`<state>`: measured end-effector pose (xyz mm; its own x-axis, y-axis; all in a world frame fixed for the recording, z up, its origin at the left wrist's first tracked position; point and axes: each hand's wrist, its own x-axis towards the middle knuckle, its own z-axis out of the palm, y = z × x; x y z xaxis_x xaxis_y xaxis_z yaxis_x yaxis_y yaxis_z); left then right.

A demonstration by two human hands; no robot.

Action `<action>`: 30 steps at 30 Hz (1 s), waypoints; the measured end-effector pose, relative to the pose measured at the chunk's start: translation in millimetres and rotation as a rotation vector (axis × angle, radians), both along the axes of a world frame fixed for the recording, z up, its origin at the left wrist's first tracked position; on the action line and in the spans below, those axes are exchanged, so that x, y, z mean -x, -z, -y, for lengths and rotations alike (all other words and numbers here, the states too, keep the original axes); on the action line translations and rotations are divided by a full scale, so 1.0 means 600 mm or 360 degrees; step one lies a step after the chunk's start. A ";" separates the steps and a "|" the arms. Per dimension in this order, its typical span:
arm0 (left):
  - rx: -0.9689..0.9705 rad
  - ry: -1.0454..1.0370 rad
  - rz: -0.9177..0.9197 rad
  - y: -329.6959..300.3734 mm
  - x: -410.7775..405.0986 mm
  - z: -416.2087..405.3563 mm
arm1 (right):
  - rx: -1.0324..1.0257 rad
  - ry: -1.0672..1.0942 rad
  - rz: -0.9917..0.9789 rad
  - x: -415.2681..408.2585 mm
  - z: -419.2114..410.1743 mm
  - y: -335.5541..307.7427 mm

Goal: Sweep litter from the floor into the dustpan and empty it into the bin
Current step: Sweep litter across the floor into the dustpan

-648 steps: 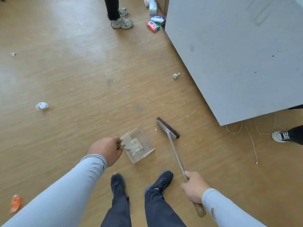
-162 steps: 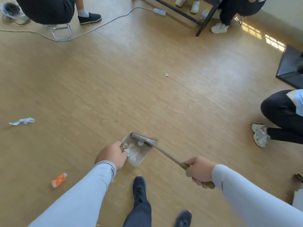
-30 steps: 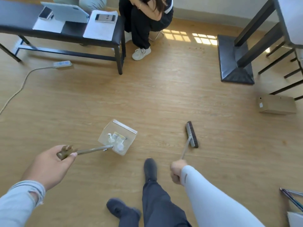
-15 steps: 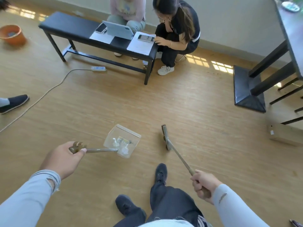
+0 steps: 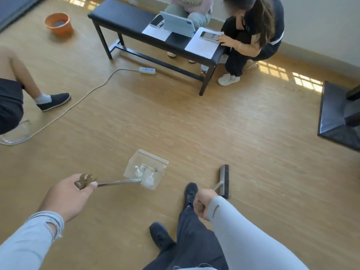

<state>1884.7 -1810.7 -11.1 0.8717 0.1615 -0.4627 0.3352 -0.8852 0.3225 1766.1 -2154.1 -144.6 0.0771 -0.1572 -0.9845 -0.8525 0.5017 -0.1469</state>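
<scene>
My left hand [image 5: 68,197] grips the brown wooden end of a long metal handle whose clear plastic dustpan [image 5: 146,169] hangs level above the wooden floor. Several pale bits of litter [image 5: 144,171] lie inside the pan. My right hand [image 5: 202,205] holds the handle of a short broom, and its dark brush head [image 5: 224,181] sits low by the floor, right of my front shoe. An orange bin [image 5: 58,23] stands on the floor at the far left.
A black bench [image 5: 124,18] with papers, a tablet and phones stands ahead, with two people seated behind it. A power strip [image 5: 147,70] and its cable cross the floor. Another person's leg and shoe [image 5: 52,99] are at left. A black stand base [image 5: 339,117] is at right.
The view has turned left, bringing the orange bin and the seated person at left closer into sight. The broom head has swung to the right of my foot. The dustpan stays held level.
</scene>
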 end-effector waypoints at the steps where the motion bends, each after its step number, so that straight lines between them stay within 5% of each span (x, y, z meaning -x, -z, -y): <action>1: -0.0010 -0.0020 -0.0004 -0.006 0.000 -0.007 | -0.0043 -0.0020 0.0009 -0.011 -0.026 0.008; 8: -0.0158 -0.0019 -0.0039 -0.018 0.014 -0.070 | -0.0163 -0.0431 0.0099 -0.050 -0.080 -0.053; 17: -0.0055 -0.0124 -0.0012 -0.017 -0.010 -0.097 | 0.0196 -0.0545 0.0125 -0.055 0.104 -0.141; 25: 0.0005 -0.0351 -0.0038 0.009 -0.104 -0.022 | 0.0552 -0.0567 0.0016 -0.322 0.311 -0.051; 30: -0.0009 -0.0491 -0.0053 0.012 -0.176 0.034 | 0.0386 -0.0906 0.0044 -0.452 0.259 0.013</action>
